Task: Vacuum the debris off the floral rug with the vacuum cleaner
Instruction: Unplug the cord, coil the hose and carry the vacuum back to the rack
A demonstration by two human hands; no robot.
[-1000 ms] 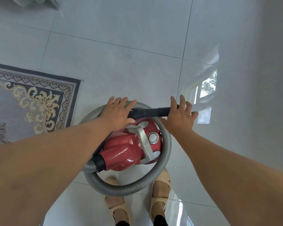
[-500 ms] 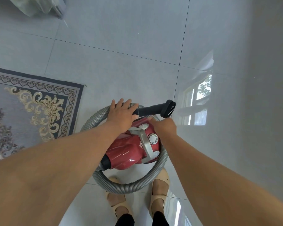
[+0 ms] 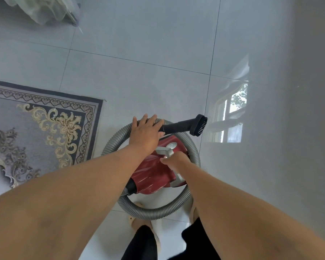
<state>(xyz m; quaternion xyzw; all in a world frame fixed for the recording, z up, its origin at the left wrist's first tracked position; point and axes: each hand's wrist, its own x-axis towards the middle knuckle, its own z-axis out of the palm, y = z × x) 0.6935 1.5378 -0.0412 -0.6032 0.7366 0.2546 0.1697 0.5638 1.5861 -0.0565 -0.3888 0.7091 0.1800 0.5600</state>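
The left hand [image 3: 145,133], fingers spread, is resting on the one grey hose [image 3: 154,211] coiled round the one red vacuum cleaner [image 3: 150,175]; the right hand [image 3: 174,160] is gripping its grey handle [image 3: 164,152]. One brush nozzle [image 3: 198,125] is jutting beyond the vacuum cleaner; one floral rug [image 3: 36,132] is lying to its left.

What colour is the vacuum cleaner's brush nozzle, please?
The brush nozzle is black; head view.

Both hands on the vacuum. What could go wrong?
The grey hose lies loosely coiled round the red canister vacuum; if the right hand lifts by the carry handle, the coil may drop and drag.
Its near side lies by the feet: trip risk.
The left hand only rests flat on it, so the brush nozzle could swing.
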